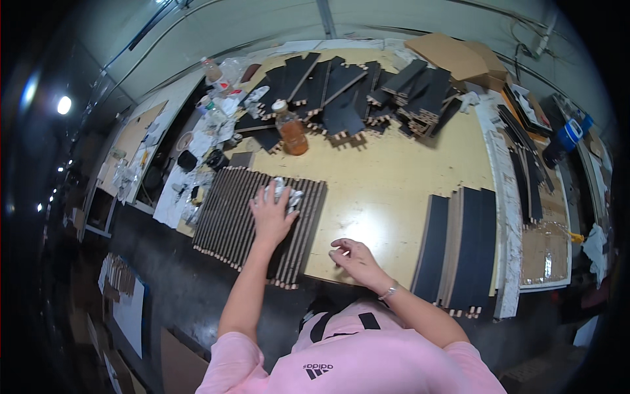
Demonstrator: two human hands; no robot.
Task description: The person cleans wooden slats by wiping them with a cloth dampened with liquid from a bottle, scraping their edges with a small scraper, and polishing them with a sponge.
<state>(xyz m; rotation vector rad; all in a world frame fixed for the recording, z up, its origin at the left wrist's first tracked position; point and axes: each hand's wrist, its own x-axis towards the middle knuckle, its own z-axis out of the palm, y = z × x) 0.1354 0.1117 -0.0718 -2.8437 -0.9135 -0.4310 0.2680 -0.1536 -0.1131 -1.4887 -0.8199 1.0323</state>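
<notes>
My left hand [271,213] presses on a crumpled white cloth [289,193], its fingers spread over the cloth's near side. Beneath them lies a tight row of dark, narrow boards [226,217] standing on edge, with pale tabs along the near ends. My right hand [357,261] is over the table's front part, fingers loosely bent and apart, and nothing shows in it. To its right, several black flat boards [476,243] lie side by side near the table's front edge.
Across the yellowish tabletop [367,190], a heap of black boards [344,98] fills the far side. A bottle of amber liquid [291,129] stands before it. Small black cups [215,159] sit at left. Cardboard [453,56] and a blue jug [566,139] are at right.
</notes>
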